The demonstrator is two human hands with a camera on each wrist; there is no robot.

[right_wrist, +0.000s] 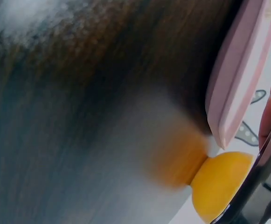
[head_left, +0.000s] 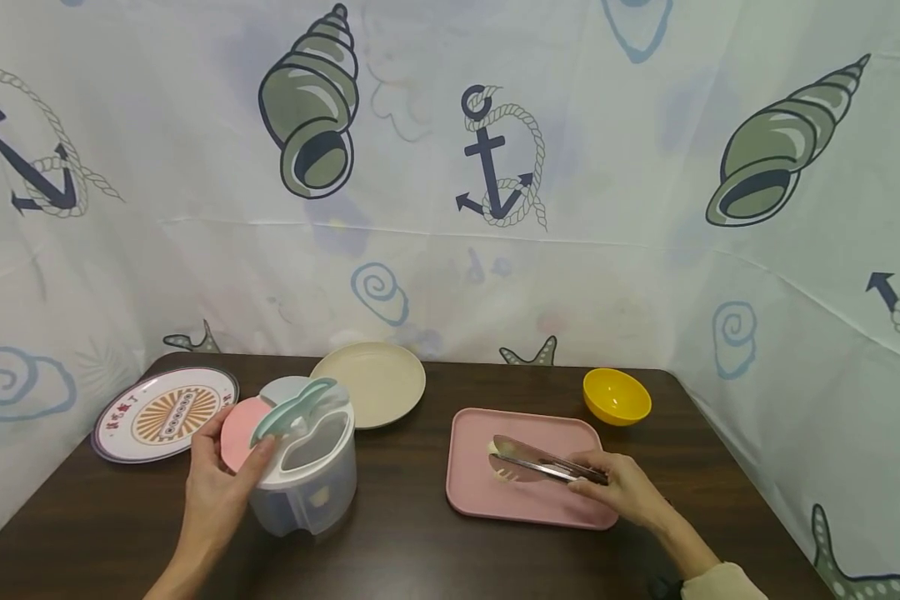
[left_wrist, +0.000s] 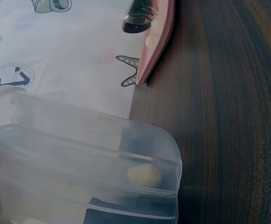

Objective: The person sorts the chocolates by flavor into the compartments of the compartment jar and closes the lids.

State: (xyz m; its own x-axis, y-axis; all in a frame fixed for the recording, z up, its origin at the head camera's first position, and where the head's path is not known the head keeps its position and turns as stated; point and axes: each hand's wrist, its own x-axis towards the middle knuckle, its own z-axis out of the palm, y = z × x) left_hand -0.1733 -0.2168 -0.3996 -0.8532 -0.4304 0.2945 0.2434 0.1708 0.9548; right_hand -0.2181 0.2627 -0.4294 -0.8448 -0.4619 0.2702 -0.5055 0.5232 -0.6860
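Observation:
My left hand (head_left: 221,483) holds a clear plastic container (head_left: 311,500) with a white rim at its upper left side, thumb by the teal lid (head_left: 292,412), which stands tilted up over an open compartment. Pink and grey lids sit beside it. Through the clear wall in the left wrist view, a pale lump (left_wrist: 144,175) shows low inside. My right hand (head_left: 626,487) grips metal tongs (head_left: 547,462) above a pink tray (head_left: 525,508). A small pale piece (head_left: 492,448) is at the tongs' tips, and more pale bits (head_left: 506,476) lie on the tray below.
A yellow bowl (head_left: 617,397) stands behind the tray to the right. At the back are a cream plate (head_left: 375,383) and, further left, a white plate with a printed sunburst (head_left: 165,412). A patterned cloth (head_left: 435,183) hangs behind the dark wooden table (head_left: 397,542).

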